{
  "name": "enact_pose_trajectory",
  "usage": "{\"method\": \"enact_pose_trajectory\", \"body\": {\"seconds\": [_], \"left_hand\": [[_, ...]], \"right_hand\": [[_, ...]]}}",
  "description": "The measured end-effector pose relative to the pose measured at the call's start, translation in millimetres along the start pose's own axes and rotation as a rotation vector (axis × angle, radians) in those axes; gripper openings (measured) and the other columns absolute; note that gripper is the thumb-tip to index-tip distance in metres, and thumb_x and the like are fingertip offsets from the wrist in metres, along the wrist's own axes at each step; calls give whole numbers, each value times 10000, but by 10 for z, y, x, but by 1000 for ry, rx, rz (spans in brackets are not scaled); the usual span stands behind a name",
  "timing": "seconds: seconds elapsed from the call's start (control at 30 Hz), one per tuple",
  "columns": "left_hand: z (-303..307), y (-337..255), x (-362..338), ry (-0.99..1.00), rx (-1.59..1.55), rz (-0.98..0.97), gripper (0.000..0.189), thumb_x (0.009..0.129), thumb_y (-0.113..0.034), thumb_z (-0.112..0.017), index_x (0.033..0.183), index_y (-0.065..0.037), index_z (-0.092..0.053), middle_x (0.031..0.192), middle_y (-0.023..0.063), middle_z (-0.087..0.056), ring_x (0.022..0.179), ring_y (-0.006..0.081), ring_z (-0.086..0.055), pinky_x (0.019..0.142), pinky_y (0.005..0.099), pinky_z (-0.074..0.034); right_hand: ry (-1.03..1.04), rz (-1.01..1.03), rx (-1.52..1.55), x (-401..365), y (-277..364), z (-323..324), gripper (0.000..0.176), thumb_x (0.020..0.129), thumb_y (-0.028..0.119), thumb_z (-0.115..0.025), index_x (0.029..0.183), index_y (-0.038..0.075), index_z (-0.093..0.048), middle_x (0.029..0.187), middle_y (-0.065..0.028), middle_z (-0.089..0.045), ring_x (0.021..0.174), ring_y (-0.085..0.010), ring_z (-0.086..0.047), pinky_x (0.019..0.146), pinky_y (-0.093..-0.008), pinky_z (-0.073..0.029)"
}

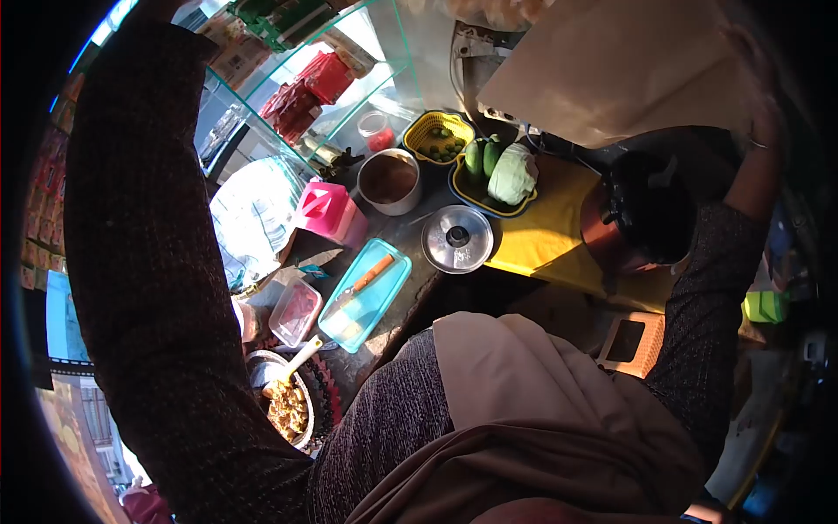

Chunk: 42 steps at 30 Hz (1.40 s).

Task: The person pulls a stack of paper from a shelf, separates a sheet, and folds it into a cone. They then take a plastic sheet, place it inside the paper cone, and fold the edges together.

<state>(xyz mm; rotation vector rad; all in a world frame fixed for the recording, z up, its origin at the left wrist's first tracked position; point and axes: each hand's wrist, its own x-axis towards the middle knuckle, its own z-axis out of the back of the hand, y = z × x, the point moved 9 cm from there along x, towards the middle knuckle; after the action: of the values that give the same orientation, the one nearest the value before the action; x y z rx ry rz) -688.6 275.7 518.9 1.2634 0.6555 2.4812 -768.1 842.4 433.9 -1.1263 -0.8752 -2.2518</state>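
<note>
My right hand (pixel 761 92) is raised at the upper right, dim against the dark edge of the view, with a thin band at its wrist. It overlaps the right edge of a broad flat brown sheet (pixel 620 74); I cannot tell whether the fingers grip it. My left arm, in a dark knitted sleeve (pixel 144 218), reaches up along the left side. Its hand is cut off at the top edge of the view, beside a glass shelf rack (pixel 358 105) with red and green packets.
Below lie a blue tray (pixel 397 293) with an orange-handled knife (pixel 374 273), a pot (pixel 389 199), a metal lid (pixel 456 255), a pink container (pixel 325 210) and a bowl of food (pixel 304 419). Cabbage (pixel 513 175) sits in a basket, near a dark-lidded cooker (pixel 602 223).
</note>
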Motion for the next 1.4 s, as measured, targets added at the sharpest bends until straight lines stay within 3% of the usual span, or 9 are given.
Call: {"method": "enact_pose_trajectory", "body": {"seconds": [0.03, 0.23, 0.27, 0.43, 0.73, 0.9, 1.03, 1.27, 1.4], "left_hand": [[22, -5, -19, -5, -28, -14, 229, 726, -268, -651, 887, -108, -678, 843, 126, -660, 815, 268, -639, 692, 367, -504], [20, 20, -95, 20, -187, -72, 278, 733, -274, -658, 949, -99, -670, 893, 136, -655, 857, 267, -632, 726, 361, -499], [-16, 43, -129, 37, -215, -86, 287, 734, -275, -659, 959, -97, -668, 901, 137, -655, 864, 267, -630, 732, 360, -499], [-4, 1, -326, -143, 31, -325, 375, 763, -252, -652, 1102, -97, -612, 1059, 126, -613, 1000, 265, -578, 849, 354, -461], [820, -673, -726, -80, 25, -398, 383, 745, -145, -677, 1118, -109, -600, 1192, 133, -556, 1082, 289, -531, 951, 393, -411], [1060, -970, -1111, 0, 35, -104, 399, 735, -136, -699, 1118, -93, -594, 1202, 135, -548, 1124, 286, -509, 965, 396, -408], [1088, -838, -1591, 89, -24, 28, 278, 803, -198, -636, 1068, -119, -624, 1138, 114, -589, 1054, 280, -554, 903, 378, -441], [1188, -255, -4321, 367, -49, 963, 343, 804, -141, -643, 1139, -89, -596, 1184, 137, -569, 1099, 270, -542, 926, 365, -428], [1675, -1126, -6192, 497, 188, 1452, 256, 783, -226, -638, 1017, -122, -637, 952, 122, -630, 905, 304, -596, 787, 380, -477]], "right_hand": [[-15, -219, -84, -143, -133, -64, 375, 886, 333, -548, 1108, 33, -578, 947, -63, -623, 942, -168, -577, 835, -268, -421], [-216, 302, -462, -793, 1776, -854, 171, 798, 128, -511, 692, -4, -483, 613, -152, -470, 600, -306, -485, 585, -400, -403], [-105, 237, -483, -815, 1415, -1074, 209, 866, 231, -552, 952, 49, -606, 920, -152, -623, 840, -329, -600, 762, -359, -461], [114, 371, -353, -1869, 2176, -2438, 129, 784, 41, -543, 901, 91, -563, 815, -115, -539, 673, -309, -568, 571, -402, -481], [697, 415, -382, -3371, 1994, -4262, 175, 790, 160, -502, 952, 127, -561, 953, -66, -510, 870, -236, -550, 687, -398, -462], [1136, 5, -428, -3608, 1667, -4622, 419, 860, 328, -471, 1243, 158, -483, 1399, -194, -299, 1273, -437, -284, 976, -637, -232], [1389, -86, -469, -3564, 1745, -4493, 744, 804, 571, -490, 1408, 203, -261, 1489, -168, -96, 1331, -450, -146, 1025, -643, -119], [1367, 49, -394, -3533, 1616, -4697, 690, 791, 497, -569, 1375, 239, -309, 1464, -118, -199, 1285, -396, -277, 971, -628, -282], [1387, 124, -386, -3532, 1479, -4809, 673, 793, 427, -592, 1376, 257, -301, 1459, -144, -200, 1313, -389, -240, 976, -602, -298]]}}
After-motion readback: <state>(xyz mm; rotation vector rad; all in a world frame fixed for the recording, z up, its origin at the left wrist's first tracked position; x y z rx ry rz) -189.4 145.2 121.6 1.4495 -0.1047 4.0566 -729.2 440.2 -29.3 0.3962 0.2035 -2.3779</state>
